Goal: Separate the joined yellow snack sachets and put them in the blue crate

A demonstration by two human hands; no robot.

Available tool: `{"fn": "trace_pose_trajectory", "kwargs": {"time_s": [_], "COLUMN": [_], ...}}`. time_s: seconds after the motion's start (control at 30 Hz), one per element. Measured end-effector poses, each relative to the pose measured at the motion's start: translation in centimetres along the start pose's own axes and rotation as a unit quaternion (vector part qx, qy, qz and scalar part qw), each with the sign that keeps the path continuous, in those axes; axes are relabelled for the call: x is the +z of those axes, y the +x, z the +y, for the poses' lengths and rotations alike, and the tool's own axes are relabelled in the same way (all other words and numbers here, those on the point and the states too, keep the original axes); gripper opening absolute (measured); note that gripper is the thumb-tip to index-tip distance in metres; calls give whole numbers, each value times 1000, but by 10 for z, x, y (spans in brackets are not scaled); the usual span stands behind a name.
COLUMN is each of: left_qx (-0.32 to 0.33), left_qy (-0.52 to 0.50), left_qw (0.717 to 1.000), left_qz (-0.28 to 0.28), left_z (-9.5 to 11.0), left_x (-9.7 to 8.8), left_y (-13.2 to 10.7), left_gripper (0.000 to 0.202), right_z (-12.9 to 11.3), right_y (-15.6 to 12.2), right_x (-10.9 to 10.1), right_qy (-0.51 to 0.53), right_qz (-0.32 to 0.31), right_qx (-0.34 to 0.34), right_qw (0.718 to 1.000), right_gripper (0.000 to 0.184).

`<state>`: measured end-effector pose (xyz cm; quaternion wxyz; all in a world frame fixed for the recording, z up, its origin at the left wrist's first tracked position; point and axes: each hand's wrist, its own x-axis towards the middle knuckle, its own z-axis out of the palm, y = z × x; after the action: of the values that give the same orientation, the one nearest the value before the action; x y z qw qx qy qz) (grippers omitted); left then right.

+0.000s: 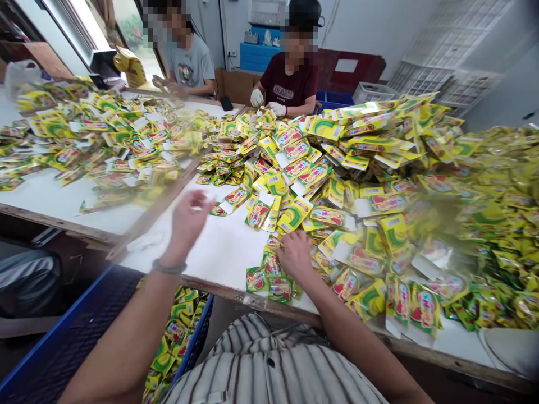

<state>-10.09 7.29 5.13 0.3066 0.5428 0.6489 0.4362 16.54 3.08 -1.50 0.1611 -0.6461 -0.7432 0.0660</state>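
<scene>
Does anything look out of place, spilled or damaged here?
One small thing: a crumpled white item, perhaps a cloth or glove, lies beside the wooden divider, apart from the packets. Those are jumbled in loose heaps, but I see no clear spill or damage.

Packets [259, 210] on the table [223, 252], crate [80, 317] of packets below its near edge, phone [226, 104] by its far edge, two people [295, 84] behind it

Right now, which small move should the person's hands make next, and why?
Probably the right hand should grasp one of the small green packets beside its fingers: it is at the pile's near edge, while the left hand hovers, blurred, over the white tabletop.
</scene>
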Motion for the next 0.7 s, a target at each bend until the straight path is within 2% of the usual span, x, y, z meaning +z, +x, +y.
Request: {"fn": "trace_pose_trajectory", "kwargs": {"time_s": [0.03,0.13,0.2,0.27,0.33,0.43,0.5,0.53,0.57,0.6,0.7], "left_qx": [5,-11,-14,-17,-33,-70,-89,-97,-101,-102,-99], "left_qy": [14,24,-16,-86,-161,-245,-277,-286,-289,-288,-267], "left_qw": [1000,998,994,985,973,952,942,940,940,943,953], "left_qz": [5,-62,-109,-145,-162,-168,-169,-162,-150,-136,-109], "left_z": [-3,-13,-17,-18,-18,-17,-15,-14,-13,-12,-10], "left_x": [16,61,82,93,96,91,88,86,86,86,87], "left_y": [-14,-52,-67,-73,-74,-75,-78,-79,-81,-82,-85], "left_gripper": [37,32,32,29,27,28,29,28,26,24,19], "right_z": [0,2,0,-5,-11,-18,-22,-24,-27,-29,-35], "right_y": [0,1,2,1,0,-2,-3,-4,-5,-5,-8], "right_x": [3,3,-1,-6,-11,-15,-15,-13,-11,-9,-2], "right_qy": [4,83,177,278,389,560,634,653,661,658,600], "right_qz": [-4,-3,-10,-35,-78,-138,-150,-148,-145,-144,-137], "right_qx": [-1,2,-4,-7,15,76,106,117,123,121,84], "right_qw": [1000,997,984,960,918,813,751,733,726,729,784], "right_gripper": [15,19,19,18,22,29,28,27,27,28,32]}}
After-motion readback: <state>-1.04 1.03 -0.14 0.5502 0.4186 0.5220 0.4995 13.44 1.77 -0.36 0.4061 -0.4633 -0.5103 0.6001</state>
